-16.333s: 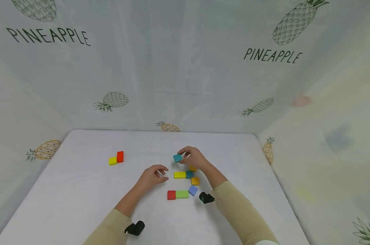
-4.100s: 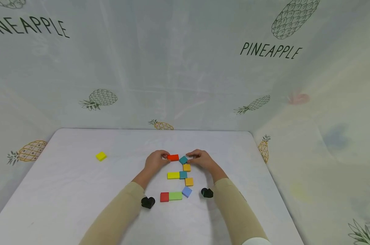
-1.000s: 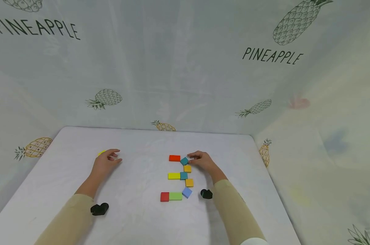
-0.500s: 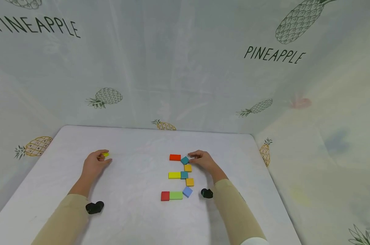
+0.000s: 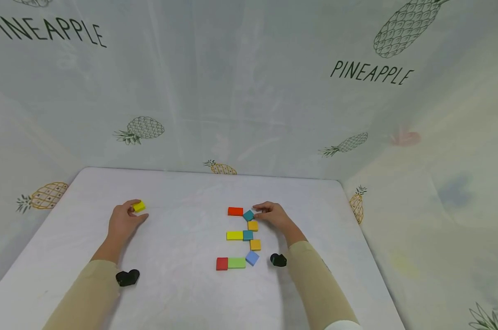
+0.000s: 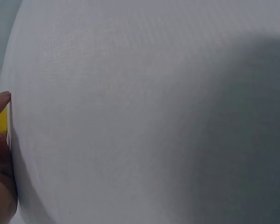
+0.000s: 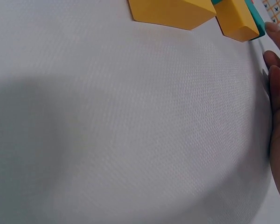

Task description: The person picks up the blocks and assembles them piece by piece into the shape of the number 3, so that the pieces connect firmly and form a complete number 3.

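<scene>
At the table's far left, my left hand (image 5: 122,224) reaches round a small yellow block (image 5: 139,206), fingers at its left side and thumb spread just below. The left wrist view shows the same yellow block (image 6: 0,119) between finger and thumb at the frame's edge. My right hand (image 5: 272,217) rests on the table, fingertips right at a turned teal block (image 5: 248,215). Left of that lies a red-orange block (image 5: 235,211). Orange blocks (image 7: 170,11) show near the right hand in the right wrist view.
Below the teal block run an orange block (image 5: 253,226), a second teal block (image 5: 248,235) beside a long yellow block (image 5: 234,235), another orange block (image 5: 255,245), a tilted blue block (image 5: 252,258), then a green block (image 5: 237,262) and red block (image 5: 221,263).
Earlier the right hand set down the teal block and the left brought over the red-orange block. The left hand then went back left, its fingers now moving round the yellow block.
</scene>
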Motion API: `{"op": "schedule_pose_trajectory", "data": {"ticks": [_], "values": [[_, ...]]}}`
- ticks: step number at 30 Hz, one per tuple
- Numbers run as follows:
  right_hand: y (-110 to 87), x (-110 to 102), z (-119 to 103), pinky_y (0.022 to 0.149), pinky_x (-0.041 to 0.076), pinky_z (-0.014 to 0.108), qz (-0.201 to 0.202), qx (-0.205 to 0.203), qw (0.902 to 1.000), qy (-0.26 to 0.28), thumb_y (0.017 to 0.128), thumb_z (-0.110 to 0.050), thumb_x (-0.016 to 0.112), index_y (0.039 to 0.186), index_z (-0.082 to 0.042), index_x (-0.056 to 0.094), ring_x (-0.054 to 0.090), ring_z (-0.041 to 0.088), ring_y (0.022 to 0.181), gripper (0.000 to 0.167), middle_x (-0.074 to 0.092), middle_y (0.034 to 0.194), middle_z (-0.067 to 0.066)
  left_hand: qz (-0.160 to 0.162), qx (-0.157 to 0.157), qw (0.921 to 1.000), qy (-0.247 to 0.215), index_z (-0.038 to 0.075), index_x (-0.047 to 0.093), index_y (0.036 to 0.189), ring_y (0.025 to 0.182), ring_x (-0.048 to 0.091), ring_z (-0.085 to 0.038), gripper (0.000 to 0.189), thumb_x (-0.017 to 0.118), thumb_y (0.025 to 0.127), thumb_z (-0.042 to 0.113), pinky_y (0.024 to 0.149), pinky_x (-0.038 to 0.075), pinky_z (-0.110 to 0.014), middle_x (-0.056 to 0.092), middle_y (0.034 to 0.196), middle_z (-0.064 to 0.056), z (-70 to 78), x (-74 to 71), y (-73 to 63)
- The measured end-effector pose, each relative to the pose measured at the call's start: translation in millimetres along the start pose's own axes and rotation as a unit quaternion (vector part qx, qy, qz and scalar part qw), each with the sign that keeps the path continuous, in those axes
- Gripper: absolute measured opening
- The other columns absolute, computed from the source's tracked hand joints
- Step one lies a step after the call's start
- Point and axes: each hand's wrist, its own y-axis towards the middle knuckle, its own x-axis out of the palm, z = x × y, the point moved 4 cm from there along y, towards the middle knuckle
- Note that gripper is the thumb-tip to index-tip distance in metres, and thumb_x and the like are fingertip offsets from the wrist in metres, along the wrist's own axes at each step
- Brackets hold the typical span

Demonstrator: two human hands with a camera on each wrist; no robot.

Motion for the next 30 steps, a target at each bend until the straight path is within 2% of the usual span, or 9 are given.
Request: {"op": "schedule_pose_trajectory", "data": {"ticks": [4, 9, 19, 30], "values": [[0.4, 0.5, -0.8, 0.071, 0.041, 0.029, -0.003, -0.014, 0.9999, 0.007, 0.084, -0.016, 0.078, 0.111, -0.019, 0.075, 0.049, 0.020, 0.081, 0.027, 0.063, 0.094, 0.002, -0.004, -0.024, 0.9997, 0.008, -0.004, 0.049, 0.135, 0.082, 0.050, -0.031, 0.057, 0.073, 0.087, 0.015, 0.072, 0.041, -0.041, 0.052, 0.108, -0.026, 0.2, 0.9, 0.9], [0.3, 0.2, -1.3, 0.070, 0.041, 0.028, -0.005, -0.020, 0.9997, 0.010, 0.084, -0.015, 0.078, 0.111, -0.018, 0.075, 0.049, 0.019, 0.081, 0.027, 0.064, 0.094, 0.002, -0.006, -0.039, 0.9991, 0.013, -0.002, 0.048, 0.137, 0.084, 0.051, -0.032, 0.058, 0.072, 0.087, 0.018, 0.071, 0.040, -0.040, 0.054, 0.109, -0.024, 0.1, 0.6, 2.3], [-2.1, -0.8, -3.8, 0.069, 0.041, 0.027, 0.000, -0.017, 0.9998, 0.008, 0.084, -0.015, 0.077, 0.111, -0.017, 0.075, 0.050, 0.019, 0.080, 0.027, 0.063, 0.094, 0.002, 0.001, -0.043, 0.9990, 0.010, -0.001, 0.044, 0.141, 0.090, 0.051, -0.034, 0.061, 0.070, 0.089, 0.019, 0.073, 0.038, -0.038, 0.055, 0.108, -0.022, 1.2, -0.7, 2.4], [-1.9, -0.3, -4.6, 0.071, 0.041, 0.028, 0.000, -0.013, 0.9999, -0.002, 0.085, -0.016, 0.077, 0.112, -0.017, 0.075, 0.050, 0.020, 0.083, 0.027, 0.063, 0.095, 0.001, -0.021, -0.033, 0.9988, 0.029, -0.001, 0.047, 0.140, 0.088, 0.047, -0.033, 0.058, 0.068, 0.090, 0.018, 0.072, 0.038, -0.039, 0.052, 0.104, -0.021, 2.6, -0.3, 2.4]]}}
